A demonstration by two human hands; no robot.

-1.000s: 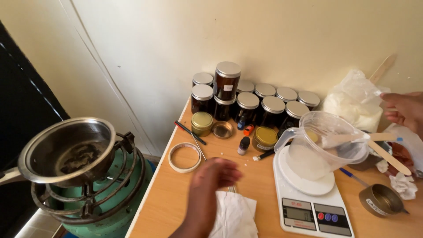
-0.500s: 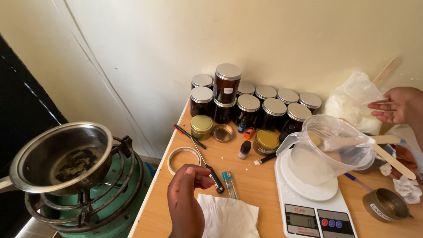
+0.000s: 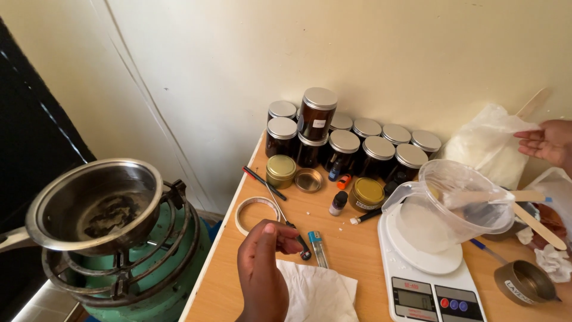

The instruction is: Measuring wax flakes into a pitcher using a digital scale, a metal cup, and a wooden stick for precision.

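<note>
Your left hand (image 3: 262, 262) pinches a thin, light metal tool (image 3: 292, 229) at its end; it looks stiff and slippery, so grip mid-shaft. Your right hand (image 3: 551, 143) is open, touching the soft plastic bag (image 3: 485, 149).

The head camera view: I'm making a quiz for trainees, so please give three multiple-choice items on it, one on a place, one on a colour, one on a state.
1. Where does the clear jug stand?
A on the stove
B on the white scale
C on the floor

2. What colour is the stove?
A green
B red
C white

3. What is in the left hand?
A a jar
B a spoon
C a thin dark tool

Answers: B, the jug sits on the scale's round plate; A, its body is green; C, the fingers pinch the tool over the table.
</note>
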